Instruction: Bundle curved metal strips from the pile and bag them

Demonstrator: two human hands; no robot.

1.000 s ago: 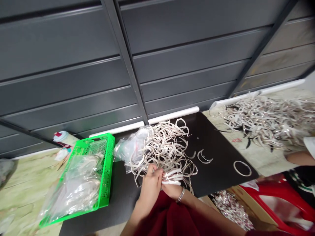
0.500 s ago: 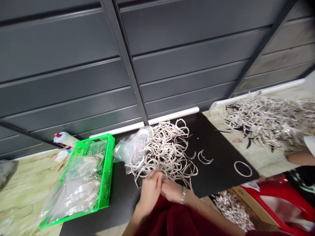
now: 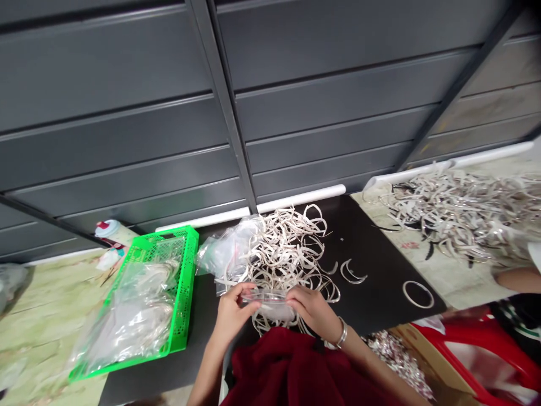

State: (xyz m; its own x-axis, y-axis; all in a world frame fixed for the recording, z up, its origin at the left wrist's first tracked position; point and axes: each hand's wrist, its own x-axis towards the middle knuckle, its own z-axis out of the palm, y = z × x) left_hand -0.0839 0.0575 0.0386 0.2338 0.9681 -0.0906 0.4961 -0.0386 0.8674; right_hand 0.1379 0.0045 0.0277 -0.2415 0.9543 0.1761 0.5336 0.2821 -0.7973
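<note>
Holding clear plastic bag (image 3: 265,295) crosswise between left hand (image 3: 231,311) and right hand (image 3: 311,310), low over near edge of strip pile (image 3: 291,251), close in front of red top (image 3: 281,366). Pinching one end of bag edge between left thumb and fingers, grasping other end with right fingers; not released on either side. Showing whitish contents below the edge, probably strips already inside; can't tell how many. Looks like working the bag's mouth, filled but not put down; can't tell if sealed. Next move probably calls for an even pull on both ends, a flat edge, and no strip caught in it. Risks creasing or slipping at thin plastic, by the look of it. Resting left of pile, touching it: loose plastic bags (image 3: 228,251). Farther left: green basket (image 3: 185,307) with filled bags (image 3: 139,318) lying in it. Right of pile, on black mat (image 3: 367,304): curved pieces (image 3: 353,272) and, well apart, ring (image 3: 418,294). At far right: second pile (image 3: 469,211), with co-worker's arm (image 3: 513,279) near.
</note>
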